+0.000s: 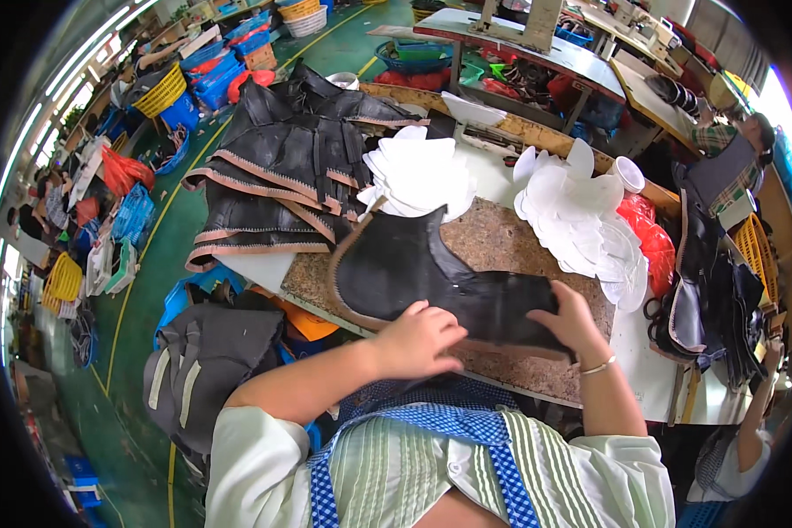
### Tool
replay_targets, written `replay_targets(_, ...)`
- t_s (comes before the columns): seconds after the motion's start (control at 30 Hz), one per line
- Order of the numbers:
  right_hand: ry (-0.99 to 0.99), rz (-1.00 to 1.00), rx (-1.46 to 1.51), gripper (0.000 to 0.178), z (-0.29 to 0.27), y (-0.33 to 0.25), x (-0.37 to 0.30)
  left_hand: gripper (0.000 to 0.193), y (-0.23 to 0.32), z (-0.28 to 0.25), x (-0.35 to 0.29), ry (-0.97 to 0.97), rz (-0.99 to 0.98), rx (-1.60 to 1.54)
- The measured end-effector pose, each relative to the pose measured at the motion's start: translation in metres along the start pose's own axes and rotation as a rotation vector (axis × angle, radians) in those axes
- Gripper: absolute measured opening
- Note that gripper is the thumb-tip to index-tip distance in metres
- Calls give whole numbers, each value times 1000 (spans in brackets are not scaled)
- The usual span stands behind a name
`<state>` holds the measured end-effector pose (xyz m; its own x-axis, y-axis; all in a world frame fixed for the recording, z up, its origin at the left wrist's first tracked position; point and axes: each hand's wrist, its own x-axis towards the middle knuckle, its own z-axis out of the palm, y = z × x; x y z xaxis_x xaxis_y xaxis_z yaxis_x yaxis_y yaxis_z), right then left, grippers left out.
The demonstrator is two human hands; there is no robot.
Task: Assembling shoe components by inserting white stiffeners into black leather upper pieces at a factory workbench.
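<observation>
Leather piece (pixel 392 264), black, lay over the brown board (pixel 493 238) on the table (pixel 642 378). Right hand (pixel 575 324) gripped its right end; left hand (pixel 421 341) had fingers loosely spread at lower edge, contact unclear. Looked like positioning; next move called for keeping it flat.

A blue-and-white checked apron (pixel 449 421) overlies a pale, green-striped shirt (pixel 396 480), whose button (pixel 453 466) shows between the apron's straps (pixel 514 471). Loose pale sleeves (pixel 253 462) flank the apron; right of it, a thin bracelet (pixel 598 366) rings the right wrist (pixel 595 355).
</observation>
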<state>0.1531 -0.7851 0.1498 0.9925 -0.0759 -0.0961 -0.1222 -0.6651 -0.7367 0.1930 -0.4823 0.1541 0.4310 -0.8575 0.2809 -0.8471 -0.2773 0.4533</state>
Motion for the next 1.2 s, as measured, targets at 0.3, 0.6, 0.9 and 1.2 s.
replay_targets(0.3,185,-255,-325,39,5,-61,35,11,-156,-57,81,203,-289,475)
replay_targets(0.6,272,-569,-261,24,40,-63,105,6,-197,-40,88,36,25,455)
replay_targets(0.9,19,-801,-405,33,97,-61,151,10,-192,-35,100,-57,122,679)
replay_targets(1.2,17,-737,-526,35,100,-68,135,5,-200,-72,110,368,-152,504)
